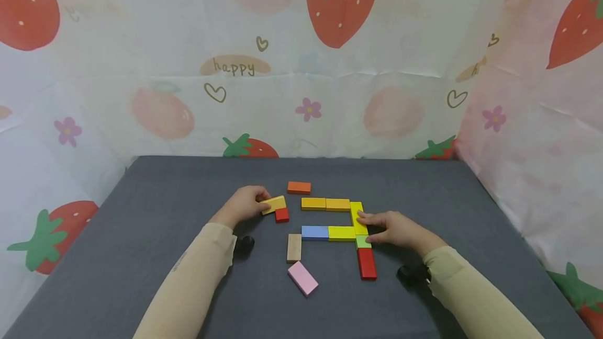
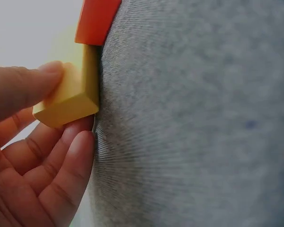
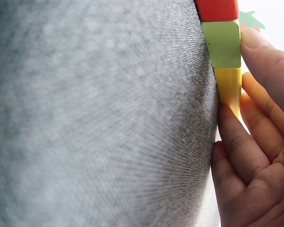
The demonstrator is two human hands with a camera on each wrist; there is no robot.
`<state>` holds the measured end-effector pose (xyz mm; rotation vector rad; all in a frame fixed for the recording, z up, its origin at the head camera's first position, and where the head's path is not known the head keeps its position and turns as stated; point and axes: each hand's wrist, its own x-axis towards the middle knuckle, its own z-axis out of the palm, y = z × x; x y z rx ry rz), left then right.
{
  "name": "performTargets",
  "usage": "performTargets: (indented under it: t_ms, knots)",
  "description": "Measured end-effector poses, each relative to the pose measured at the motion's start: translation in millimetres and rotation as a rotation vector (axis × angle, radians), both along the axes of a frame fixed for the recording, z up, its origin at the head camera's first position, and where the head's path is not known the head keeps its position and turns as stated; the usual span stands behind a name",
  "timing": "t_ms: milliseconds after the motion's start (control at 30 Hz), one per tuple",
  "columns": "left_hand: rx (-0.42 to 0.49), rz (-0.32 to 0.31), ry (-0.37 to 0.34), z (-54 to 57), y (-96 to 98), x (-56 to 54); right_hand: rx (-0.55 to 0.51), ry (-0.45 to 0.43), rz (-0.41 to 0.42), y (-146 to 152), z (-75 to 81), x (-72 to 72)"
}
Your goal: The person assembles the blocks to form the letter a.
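Observation:
At the left of the layout, my left hand (image 1: 244,205) pinches a light yellow block (image 1: 274,203) between thumb and fingers. A small red block (image 1: 281,215) sits against its near side. In the left wrist view, the thumb (image 2: 47,80) lies on the yellow block's face. My right hand (image 1: 399,229) rests at the right side, its fingers fairly straight. The fingers touch an upright-lying yellow block (image 1: 356,212), and the thumb is at the small green block (image 1: 363,241). Below the green one lies a red block (image 1: 367,264), end to end with it.
Two amber blocks (image 1: 325,204) form a row toward the yellow one. Blue (image 1: 314,233) and bright yellow (image 1: 341,233) blocks form another row. A wooden block (image 1: 294,248), a slanted pink block (image 1: 303,279) and an orange block (image 1: 299,188) lie around them on the grey tabletop (image 1: 188,187).

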<state>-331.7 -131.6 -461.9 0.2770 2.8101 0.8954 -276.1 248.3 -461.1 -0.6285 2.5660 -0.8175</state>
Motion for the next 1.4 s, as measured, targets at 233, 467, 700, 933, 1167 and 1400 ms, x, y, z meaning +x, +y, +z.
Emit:
performTargets:
  t_ms: [233, 467, 700, 933, 1167, 1400]
  knots:
    - [0.160, 0.098, -0.081, 1.0, -2.9, 6.7, -0.009, -0.007, 0.001, 0, -0.5, -0.7]
    - [0.385, 0.134, -0.174, 11.6, 3.3, 17.1, -0.006, 0.001, 0.002, 1, -0.6, -1.2]
    - [0.611, 0.139, -0.264, 25.1, 19.0, 35.5, -0.008, -0.004, 0.004, 1, -0.3, -1.9]
    - [0.804, 0.122, -0.325, 25.7, 34.6, 48.2, -0.006, -0.016, -0.006, 1, -0.9, -1.3]
    - [0.774, 0.007, -0.340, 31.1, 47.4, 59.2, -0.004, -0.020, -0.015, 0, -0.2, -0.7]
    - [0.590, -0.138, -0.370, 41.1, 64.3, 72.8, -0.002, -0.021, -0.017, 0, 0.4, -0.2]
